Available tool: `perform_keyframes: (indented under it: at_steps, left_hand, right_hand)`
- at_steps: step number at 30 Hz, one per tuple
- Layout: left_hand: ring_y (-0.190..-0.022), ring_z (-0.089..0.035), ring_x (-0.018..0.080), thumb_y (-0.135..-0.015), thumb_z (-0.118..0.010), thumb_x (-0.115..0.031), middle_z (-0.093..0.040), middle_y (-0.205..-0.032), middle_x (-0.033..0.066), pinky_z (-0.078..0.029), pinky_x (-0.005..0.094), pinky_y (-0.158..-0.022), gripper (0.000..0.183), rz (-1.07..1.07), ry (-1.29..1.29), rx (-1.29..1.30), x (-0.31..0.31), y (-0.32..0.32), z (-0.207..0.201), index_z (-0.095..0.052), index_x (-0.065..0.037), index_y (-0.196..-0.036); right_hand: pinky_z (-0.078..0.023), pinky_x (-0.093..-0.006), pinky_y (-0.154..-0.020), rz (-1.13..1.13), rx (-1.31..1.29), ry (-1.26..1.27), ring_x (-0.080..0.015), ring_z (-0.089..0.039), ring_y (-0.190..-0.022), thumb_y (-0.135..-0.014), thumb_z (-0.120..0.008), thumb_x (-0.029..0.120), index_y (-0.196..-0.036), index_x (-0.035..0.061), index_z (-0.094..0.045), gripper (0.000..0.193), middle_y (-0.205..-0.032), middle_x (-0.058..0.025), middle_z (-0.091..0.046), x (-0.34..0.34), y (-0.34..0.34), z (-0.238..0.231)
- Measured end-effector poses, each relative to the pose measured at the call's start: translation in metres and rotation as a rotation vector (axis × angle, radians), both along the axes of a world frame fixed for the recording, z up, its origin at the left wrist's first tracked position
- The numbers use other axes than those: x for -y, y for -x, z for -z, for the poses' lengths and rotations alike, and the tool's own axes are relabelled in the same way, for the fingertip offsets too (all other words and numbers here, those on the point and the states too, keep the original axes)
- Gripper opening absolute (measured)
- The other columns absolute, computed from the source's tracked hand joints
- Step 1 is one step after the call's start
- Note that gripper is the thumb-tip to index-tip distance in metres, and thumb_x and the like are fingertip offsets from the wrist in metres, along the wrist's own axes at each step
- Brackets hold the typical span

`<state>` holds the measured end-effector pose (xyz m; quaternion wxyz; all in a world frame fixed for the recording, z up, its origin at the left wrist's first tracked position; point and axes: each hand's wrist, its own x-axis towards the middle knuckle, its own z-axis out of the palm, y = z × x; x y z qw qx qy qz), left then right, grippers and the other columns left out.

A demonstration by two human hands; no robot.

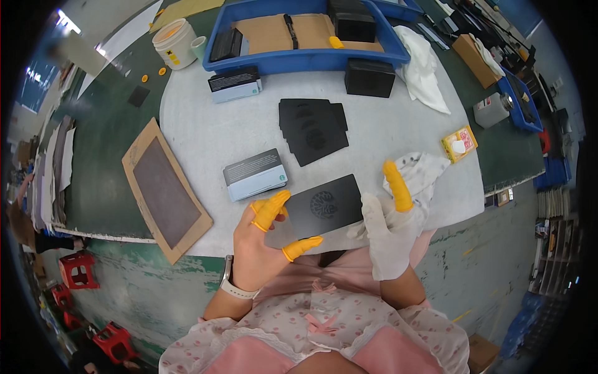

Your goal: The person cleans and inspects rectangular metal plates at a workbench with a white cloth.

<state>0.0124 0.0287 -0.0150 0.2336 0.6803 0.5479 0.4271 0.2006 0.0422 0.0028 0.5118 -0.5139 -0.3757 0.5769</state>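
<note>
My left hand (265, 240), with orange finger cots on its fingertips, grips the left edge of a flat black card with a round embossed emblem (324, 206). My right hand (389, 234) wears a white glove with an orange cot on one finger and holds the card's right edge. The card hovers over the near edge of the white work mat (205, 137). A fanned stack of similar black cards (311, 129) lies further back on the mat. A small grey-and-blue box (255, 174) rests just left of the held card.
A blue tray (305, 59) with cardboard and black boxes stands at the back. A black box (369, 77), white cloths (423, 68), a second grey-blue box (235, 84), a white tub (174, 42), a cardboard-framed grey pad (165, 190) and a yellow packet (460, 143) surround the mat.
</note>
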Motion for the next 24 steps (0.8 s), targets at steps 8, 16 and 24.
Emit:
perform_keyframes:
  at_steps: [8, 16, 24]
  left_hand:
    - [-0.07, -0.053, 0.0148, -0.057, -0.085, -0.024, -0.055, -0.082, 0.0039, -0.044, 0.0254, -0.06, 0.071, 0.06, 0.054, 0.056, 0.001, 0.005, 0.007, -0.056, -0.007, -0.12]
    - [-0.068, -0.052, 0.0132, -0.059, -0.085, -0.024, -0.055, -0.081, 0.0027, -0.043, 0.0243, -0.06, 0.084, 0.063, 0.089, 0.088, 0.002, 0.006, 0.012, -0.046, -0.009, -0.132]
    - [-0.067, -0.052, 0.0162, -0.059, -0.084, -0.023, -0.057, -0.081, 0.0044, -0.044, 0.0264, -0.061, 0.077, 0.063, 0.035, 0.087, 0.002, 0.007, 0.009, -0.051, -0.008, -0.127]
  right_hand:
    - [-0.048, -0.0192, -0.048, 0.02, 0.007, -0.011, -0.0042, -0.052, -0.051, -0.09, -0.052, 0.004, -0.139, 0.0009, -0.024, 0.057, -0.075, -0.0025, -0.059, 0.003, 0.004, 0.0]
    - [-0.047, -0.0185, -0.048, 0.028, 0.05, -0.111, -0.003, -0.051, -0.051, -0.089, -0.053, 0.002, -0.138, -0.0021, -0.025, 0.056, -0.068, 0.0013, -0.053, 0.003, 0.006, 0.008]
    - [-0.045, -0.0184, -0.046, 0.098, 0.092, -0.067, -0.0023, -0.05, -0.05, -0.088, -0.053, 0.001, -0.138, -0.0013, -0.027, 0.056, -0.065, 0.0015, -0.053, 0.003, 0.009, 0.002]
